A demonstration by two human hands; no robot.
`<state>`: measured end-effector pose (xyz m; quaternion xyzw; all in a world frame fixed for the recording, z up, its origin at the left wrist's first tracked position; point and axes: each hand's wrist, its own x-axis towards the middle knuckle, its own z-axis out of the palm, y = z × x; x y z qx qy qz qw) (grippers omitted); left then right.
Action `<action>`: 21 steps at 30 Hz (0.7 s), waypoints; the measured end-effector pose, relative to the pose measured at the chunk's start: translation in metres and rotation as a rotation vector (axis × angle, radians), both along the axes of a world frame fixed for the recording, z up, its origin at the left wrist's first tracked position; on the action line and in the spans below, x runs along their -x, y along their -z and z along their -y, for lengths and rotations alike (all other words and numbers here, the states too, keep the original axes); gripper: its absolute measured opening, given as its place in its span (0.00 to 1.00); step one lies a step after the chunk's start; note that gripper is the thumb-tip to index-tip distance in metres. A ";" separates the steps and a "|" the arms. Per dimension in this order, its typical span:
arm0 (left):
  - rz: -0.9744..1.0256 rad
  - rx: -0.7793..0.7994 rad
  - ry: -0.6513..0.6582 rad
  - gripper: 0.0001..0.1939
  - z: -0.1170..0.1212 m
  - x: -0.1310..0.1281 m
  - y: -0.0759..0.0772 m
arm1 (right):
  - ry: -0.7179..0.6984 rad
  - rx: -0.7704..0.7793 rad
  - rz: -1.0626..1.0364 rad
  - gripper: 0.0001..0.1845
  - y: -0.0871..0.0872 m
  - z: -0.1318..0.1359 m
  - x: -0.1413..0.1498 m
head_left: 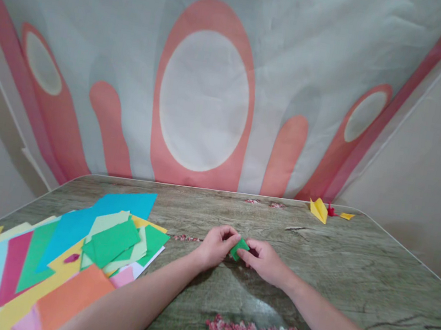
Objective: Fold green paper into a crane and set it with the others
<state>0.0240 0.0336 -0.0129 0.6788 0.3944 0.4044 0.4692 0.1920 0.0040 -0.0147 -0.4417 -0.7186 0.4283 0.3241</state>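
Observation:
A small folded piece of green paper (239,249) is held between both my hands, just above the middle of the table. My left hand (219,247) pinches its left side between thumb and fingers. On the other side, my right hand (263,260) grips the paper's right edge, its thumb lying over the front. The fingers cover much of the paper, so its full shape is hidden.
Coloured sheets, among them a green square (114,240), an orange sheet (74,298) and a blue sheet (126,203), are heaped at left. A folded yellow paper (319,210), a red folded piece (331,210) and a small orange-yellow piece (347,216) lie at the back right of the wood-patterned table (353,275).

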 end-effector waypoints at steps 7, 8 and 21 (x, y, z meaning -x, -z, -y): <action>0.017 0.007 -0.041 0.15 -0.001 -0.003 0.004 | -0.030 0.016 -0.016 0.16 0.003 -0.003 -0.003; 0.019 0.003 -0.043 0.15 -0.001 -0.003 0.004 | -0.031 0.021 -0.019 0.16 0.003 -0.003 -0.003; -0.019 -0.036 -0.032 0.16 -0.002 -0.001 0.001 | 0.107 0.008 -0.115 0.21 -0.001 0.000 -0.001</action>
